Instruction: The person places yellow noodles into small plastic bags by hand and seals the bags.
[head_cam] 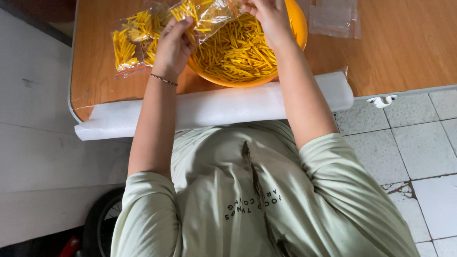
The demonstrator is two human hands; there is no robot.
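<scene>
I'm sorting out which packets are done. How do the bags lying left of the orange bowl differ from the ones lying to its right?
The bags on the left are filled with yellow sticks and look bulged; the bags on the right are empty and lie flat. The left ones sit near the left hand, the right ones farther from the right hand, untouched. Both are small clear plastic bags on the wooden table, beside the bowl.

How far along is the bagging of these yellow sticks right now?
Done: filled bags of yellow sticks lie on the table, left of the orange bowl. In hand: the left hand and right hand hold a partly filled clear bag above the bowl. Left: many loose sticks fill the bowl, and empty bags wait to its right.
</scene>
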